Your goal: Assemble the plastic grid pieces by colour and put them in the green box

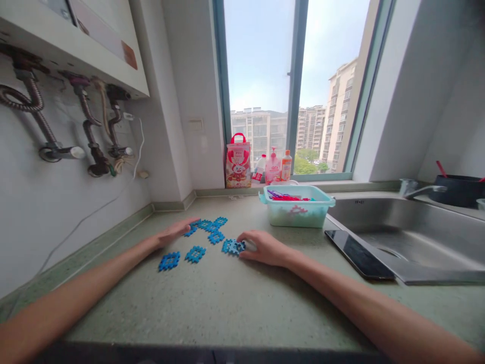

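Note:
My left hand [175, 233] reaches over the counter with its fingers stretched out, touching a blue notched square building piece [192, 230] at the left of a small group. My right hand [263, 247] is closed, thumb and fingers pinching the right side of a lighter blue building piece [230, 246]; the fingers hide part of it, and I cannot tell whether it is more than one piece. Between the hands lie more such pieces, one [216, 237] below the group and another [195, 254] nearer me. A darker blue piece [169, 261] rests at the front left.
A pale green tub [297, 215] holding red and purple pieces stands behind my right hand. Right of it, a black phone [358, 254] lies beside the steel sink [428, 242]. A red-handled bag [238, 164] and several bottles [273, 167] line the windowsill. Pipes hang at left.

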`<state>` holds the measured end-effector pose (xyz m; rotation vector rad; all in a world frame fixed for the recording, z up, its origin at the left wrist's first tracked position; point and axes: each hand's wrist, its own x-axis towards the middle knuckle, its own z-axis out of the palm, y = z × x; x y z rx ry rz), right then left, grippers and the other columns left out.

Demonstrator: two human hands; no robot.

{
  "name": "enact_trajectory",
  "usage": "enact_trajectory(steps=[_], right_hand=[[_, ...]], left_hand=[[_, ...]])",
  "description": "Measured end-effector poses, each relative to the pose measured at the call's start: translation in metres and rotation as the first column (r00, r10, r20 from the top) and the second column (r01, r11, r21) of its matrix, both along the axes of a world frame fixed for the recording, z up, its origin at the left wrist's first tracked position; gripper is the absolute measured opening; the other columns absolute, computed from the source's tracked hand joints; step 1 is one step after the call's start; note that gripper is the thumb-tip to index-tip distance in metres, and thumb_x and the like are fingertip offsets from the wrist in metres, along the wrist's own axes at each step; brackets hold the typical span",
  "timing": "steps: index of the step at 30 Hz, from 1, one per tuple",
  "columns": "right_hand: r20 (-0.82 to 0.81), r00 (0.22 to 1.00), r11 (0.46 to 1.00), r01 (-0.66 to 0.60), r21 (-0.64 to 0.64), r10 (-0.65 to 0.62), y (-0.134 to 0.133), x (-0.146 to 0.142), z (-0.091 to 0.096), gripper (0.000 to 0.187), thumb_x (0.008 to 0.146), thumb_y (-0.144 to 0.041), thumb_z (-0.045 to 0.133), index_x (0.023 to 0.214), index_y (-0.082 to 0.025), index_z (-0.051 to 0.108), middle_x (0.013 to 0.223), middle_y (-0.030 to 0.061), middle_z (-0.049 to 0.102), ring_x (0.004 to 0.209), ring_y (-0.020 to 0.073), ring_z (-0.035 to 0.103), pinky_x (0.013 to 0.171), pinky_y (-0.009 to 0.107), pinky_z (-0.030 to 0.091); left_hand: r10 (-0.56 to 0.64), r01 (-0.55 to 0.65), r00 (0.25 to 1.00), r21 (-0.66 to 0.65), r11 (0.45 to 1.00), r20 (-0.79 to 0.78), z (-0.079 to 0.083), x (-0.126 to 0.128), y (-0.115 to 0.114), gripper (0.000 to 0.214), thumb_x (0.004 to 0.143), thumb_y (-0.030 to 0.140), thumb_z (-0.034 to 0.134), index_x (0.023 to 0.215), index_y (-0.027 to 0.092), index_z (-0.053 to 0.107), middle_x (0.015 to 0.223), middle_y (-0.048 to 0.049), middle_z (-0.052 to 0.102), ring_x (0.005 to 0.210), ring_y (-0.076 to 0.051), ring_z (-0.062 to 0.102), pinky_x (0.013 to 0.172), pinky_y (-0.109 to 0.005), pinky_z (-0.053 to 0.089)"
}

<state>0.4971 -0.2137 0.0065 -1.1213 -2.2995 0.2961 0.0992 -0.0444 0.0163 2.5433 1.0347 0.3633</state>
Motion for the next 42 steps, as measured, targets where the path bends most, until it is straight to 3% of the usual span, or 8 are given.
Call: enact_trajectory(steps=[4,9,17,21,26,30,34,42], right_hand=[[-0.021,1.000,1.000,-0.018,0.013,0.018,0.000,-0.001,-0.001,0.040,0.090,-0.031,0.078,0.129,-0.023,0.073,0.125,0.0099,0.080,0.114,0.0279,0.076,0.101,0.039,0.057],[-0.027,0.999,0.996,-0.027,0.082,0.029,0.000,-0.005,-0.001,0.048,0.087,-0.029,0.074,0.134,-0.023,0.071,0.131,0.0116,0.078,0.119,0.0297,0.075,0.106,0.045,0.057],[-0.048,0.998,0.980,0.039,0.193,-0.030,0.005,0.006,0.004,0.039,0.093,-0.032,0.070,0.132,-0.023,0.071,0.131,0.0107,0.078,0.119,0.0293,0.075,0.108,0.046,0.056],[-0.034,0.999,0.982,0.023,0.188,-0.017,0.007,0.013,0.004,0.038,0.091,-0.027,0.070,0.129,-0.023,0.072,0.126,0.0097,0.079,0.115,0.0275,0.076,0.106,0.043,0.056],[0.009,0.998,0.984,-0.058,0.169,0.057,0.003,0.007,0.005,0.037,0.090,-0.023,0.067,0.126,-0.021,0.072,0.123,0.0119,0.079,0.113,0.0281,0.075,0.104,0.044,0.057],[0.030,0.992,0.981,-0.128,0.148,0.125,0.002,0.004,0.006,0.033,0.089,-0.019,0.068,0.121,-0.022,0.073,0.128,0.0123,0.077,0.119,0.0277,0.073,0.107,0.044,0.055],[0.026,0.992,0.983,-0.122,0.138,0.120,0.003,0.005,0.004,0.032,0.089,-0.018,0.068,0.120,-0.023,0.073,0.131,0.0114,0.076,0.121,0.0268,0.072,0.110,0.044,0.054],[0.058,0.986,0.982,-0.159,0.105,0.154,0.005,0.002,0.002,0.032,0.092,-0.018,0.064,0.122,-0.022,0.073,0.135,0.0117,0.075,0.129,0.0268,0.068,0.114,0.045,0.051]], left_hand=[[-0.085,0.090,0.991,0.047,0.995,-0.099,-0.003,-0.017,-0.043,0.120,0.079,0.103,0.042,0.173,0.029,0.030,0.179,-0.0110,0.026,0.163,-0.044,0.025,0.133,-0.060,0.017],[-0.006,0.030,0.977,0.107,0.994,-0.215,0.000,0.000,-0.068,0.128,0.072,0.097,0.064,0.174,0.031,0.025,0.180,-0.0149,0.020,0.163,-0.050,0.019,0.130,-0.071,0.015],[-0.111,0.136,0.980,0.148,0.980,-0.162,0.001,0.062,-0.055,0.113,0.079,0.090,0.067,0.171,0.033,0.034,0.178,-0.0133,0.028,0.162,-0.046,0.028,0.131,-0.065,0.022],[-0.163,0.171,0.984,0.115,0.979,-0.077,-0.002,0.083,-0.042,0.106,0.088,0.095,0.045,0.171,0.030,0.036,0.176,-0.0119,0.034,0.162,-0.042,0.030,0.132,-0.060,0.024],[-0.153,0.127,0.979,0.179,0.976,0.136,0.003,0.077,-0.046,0.094,0.097,0.090,0.022,0.166,0.030,0.046,0.173,-0.0081,0.042,0.162,-0.034,0.033,0.133,-0.052,0.026],[-0.243,0.224,0.970,0.309,0.924,0.024,0.014,0.073,-0.059,0.073,0.103,0.078,0.039,0.150,0.028,0.065,0.166,-0.0099,0.052,0.159,-0.035,0.037,0.132,-0.055,0.028],[-0.300,0.289,0.953,0.382,0.878,-0.033,0.020,0.084,-0.074,0.056,0.105,0.066,0.050,0.141,0.029,0.071,0.162,-0.0085,0.057,0.157,-0.035,0.040,0.131,-0.055,0.029],[-0.301,0.316,0.948,0.353,0.880,-0.100,0.011,0.100,-0.088,0.057,0.096,0.069,0.063,0.140,0.033,0.072,0.165,-0.0068,0.053,0.159,-0.038,0.038,0.131,-0.057,0.026]])
